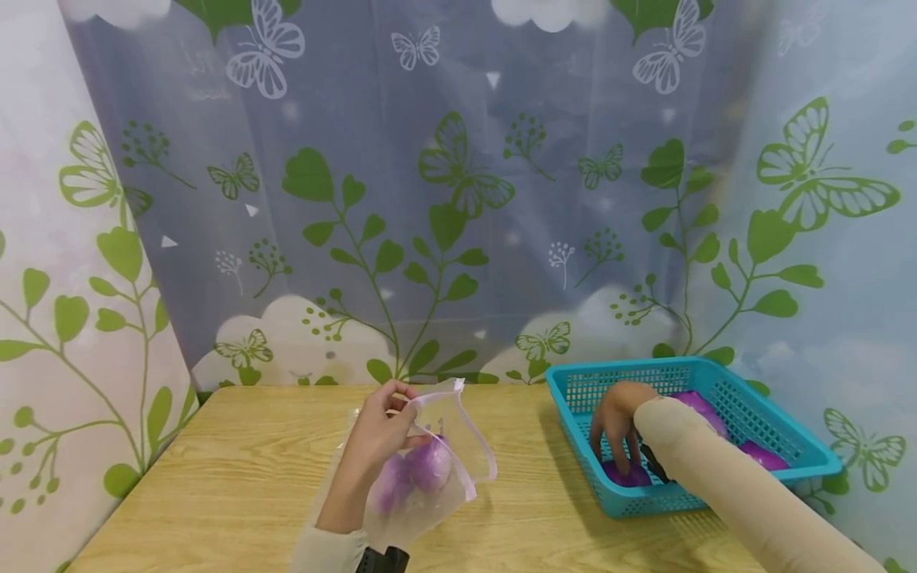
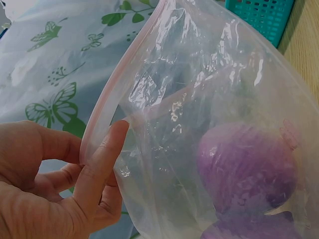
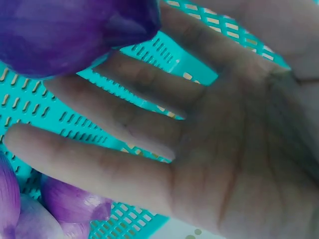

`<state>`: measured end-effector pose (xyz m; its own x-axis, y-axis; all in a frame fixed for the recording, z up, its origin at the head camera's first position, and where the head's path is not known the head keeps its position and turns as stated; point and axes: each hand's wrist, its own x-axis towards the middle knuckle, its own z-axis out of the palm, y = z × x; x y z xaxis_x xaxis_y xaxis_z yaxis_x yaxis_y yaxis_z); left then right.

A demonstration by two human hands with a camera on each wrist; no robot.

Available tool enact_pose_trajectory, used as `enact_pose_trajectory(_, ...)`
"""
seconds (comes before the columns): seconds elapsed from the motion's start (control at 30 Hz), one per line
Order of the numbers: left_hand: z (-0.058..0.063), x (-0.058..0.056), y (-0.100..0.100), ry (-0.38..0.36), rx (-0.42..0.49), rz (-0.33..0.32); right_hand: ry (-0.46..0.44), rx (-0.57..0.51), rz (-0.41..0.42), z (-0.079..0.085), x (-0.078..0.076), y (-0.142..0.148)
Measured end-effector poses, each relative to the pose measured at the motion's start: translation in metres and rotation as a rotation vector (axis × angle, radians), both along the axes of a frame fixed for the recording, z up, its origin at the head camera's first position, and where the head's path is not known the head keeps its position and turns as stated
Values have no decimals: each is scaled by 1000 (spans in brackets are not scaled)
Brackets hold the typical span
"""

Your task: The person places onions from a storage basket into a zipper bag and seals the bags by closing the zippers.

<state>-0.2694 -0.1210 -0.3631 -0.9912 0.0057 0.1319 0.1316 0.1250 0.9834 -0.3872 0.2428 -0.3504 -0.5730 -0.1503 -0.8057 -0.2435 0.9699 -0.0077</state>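
Note:
My left hand (image 1: 380,430) pinches the rim of a clear zip bag (image 1: 469,422) with a pink seal strip, whose mouth gapes. Inside the bag, purple onions (image 1: 430,465) show through the plastic; the left wrist view also has one onion (image 2: 246,167) large behind the film. Down in the blue basket (image 1: 573,446), my right hand (image 1: 619,422) is over another purple onion (image 1: 627,474). The right wrist view shows its fingers (image 3: 94,154) spread and mostly straight, some tips against that onion (image 3: 75,35). Where the thumb tip lies is hidden.
More purple onions (image 1: 698,410) lie in the basket's far and right parts, one of them (image 1: 765,455) by the right wall. The wooden table (image 1: 265,446) carries both bag and basket. A curtain (image 1: 544,263) printed with leaves and butterflies stands behind and at the sides.

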Motion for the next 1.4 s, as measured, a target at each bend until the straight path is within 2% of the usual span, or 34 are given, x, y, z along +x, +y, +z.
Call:
enact_pose_trajectory(0.23,0,0,0,0,3,-2,37,43,37,1,2,-3)
enact_pose_trajectory(0.5,0,1,1,3,3,-1,44,-16,-5,14,3,0)
enact_pose_trajectory(0.57,0,1,1,0,3,1,53,-65,-47,18,3,3)
enact_pose_trajectory(0.73,0,0,1,-8,3,1,90,-253,-215,30,7,11)
enact_pose_trajectory(0.8,0,0,0,-7,1,2,93,-306,-237,37,8,12)
enact_pose_trajectory(1.07,0,1,0,6,-7,-2,182,-452,-185,65,14,14)
enact_pose_trajectory(1.2,0,1,0,8,-8,-2,227,-537,-128,76,18,12)
enact_pose_trajectory(1.4,0,1,1,12,-9,-3,288,-604,-82,83,22,-1)
